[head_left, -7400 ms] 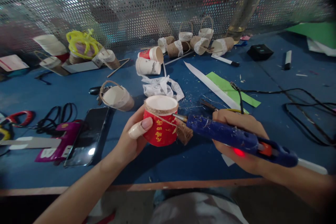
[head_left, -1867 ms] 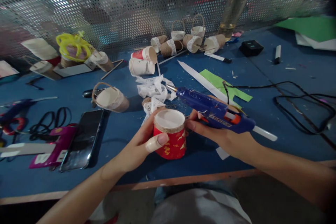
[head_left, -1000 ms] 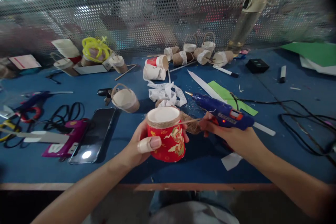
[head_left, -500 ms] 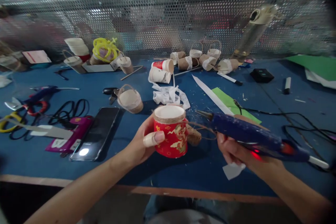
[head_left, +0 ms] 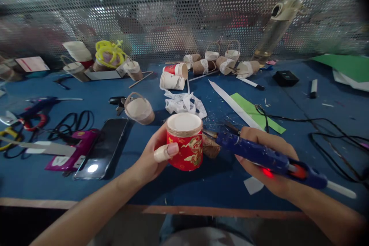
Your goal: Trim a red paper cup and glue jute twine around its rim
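My left hand (head_left: pixel 157 153) is wrapped round a red paper cup (head_left: pixel 184 150) with gold patterns and twine wound below its rim. The cup stands upright, its white inside facing up, and my thumb wears a bandage. In my right hand (head_left: pixel 268 161) is a blue glue gun (head_left: pixel 256 153) with a red light glowing and a white glue stick out of its back end. Its nozzle points left, close to the cup's right side; whether it touches cannot be told. Just behind the cup lies a brown cork-like piece (head_left: pixel 211 147), partly hidden.
A small twine-handled bucket (head_left: pixel 140 110), white lace (head_left: pixel 184 103) and a phone (head_left: pixel 100 150) lie around the cup. Scissors (head_left: pixel 31 121) and a purple glue gun (head_left: pixel 73 152) are at left. Several cups and a water bottle (head_left: pixel 273 30) stand along the mesh. A black cord (head_left: pixel 317 119) runs at right.
The glue gun has moved left, bringing its nozzle close to the red cup. My left hand still holds the cup, and the whole view has shifted slightly.
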The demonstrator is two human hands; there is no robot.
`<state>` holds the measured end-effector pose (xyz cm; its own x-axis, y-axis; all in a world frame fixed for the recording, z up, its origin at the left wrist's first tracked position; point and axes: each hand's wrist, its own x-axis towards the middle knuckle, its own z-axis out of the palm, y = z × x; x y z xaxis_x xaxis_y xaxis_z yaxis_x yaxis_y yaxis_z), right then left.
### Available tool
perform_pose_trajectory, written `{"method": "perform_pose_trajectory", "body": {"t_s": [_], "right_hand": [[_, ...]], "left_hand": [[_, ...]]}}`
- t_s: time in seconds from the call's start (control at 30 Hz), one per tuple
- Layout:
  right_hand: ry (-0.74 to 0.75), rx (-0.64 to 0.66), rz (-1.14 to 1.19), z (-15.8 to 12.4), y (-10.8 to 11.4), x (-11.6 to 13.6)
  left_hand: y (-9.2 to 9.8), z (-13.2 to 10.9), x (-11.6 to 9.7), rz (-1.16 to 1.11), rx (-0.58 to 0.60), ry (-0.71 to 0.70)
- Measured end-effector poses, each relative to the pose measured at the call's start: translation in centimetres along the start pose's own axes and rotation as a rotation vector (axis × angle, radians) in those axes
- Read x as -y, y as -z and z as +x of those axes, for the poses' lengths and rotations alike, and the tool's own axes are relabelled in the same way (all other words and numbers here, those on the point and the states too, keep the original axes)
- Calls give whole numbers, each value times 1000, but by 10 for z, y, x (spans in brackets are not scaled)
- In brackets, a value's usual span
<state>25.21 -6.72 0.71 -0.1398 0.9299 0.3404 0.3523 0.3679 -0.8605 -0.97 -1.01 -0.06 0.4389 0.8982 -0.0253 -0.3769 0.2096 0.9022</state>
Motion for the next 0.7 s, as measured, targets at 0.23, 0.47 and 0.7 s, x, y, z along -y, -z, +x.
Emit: {"method": "perform_pose_trajectory", "body": {"t_s": [0.23,0.47,0.7], "right_hand": [[16,95,-73,-3,5,2],[-8,63,-93,-1,3,8],[-66,60,-65,-2,2,6]], "left_hand": [[4,1,2,124,-21,-67],[8,-2,2,144,-30,-66],[2,0,-2,168,-98,-29]]}}
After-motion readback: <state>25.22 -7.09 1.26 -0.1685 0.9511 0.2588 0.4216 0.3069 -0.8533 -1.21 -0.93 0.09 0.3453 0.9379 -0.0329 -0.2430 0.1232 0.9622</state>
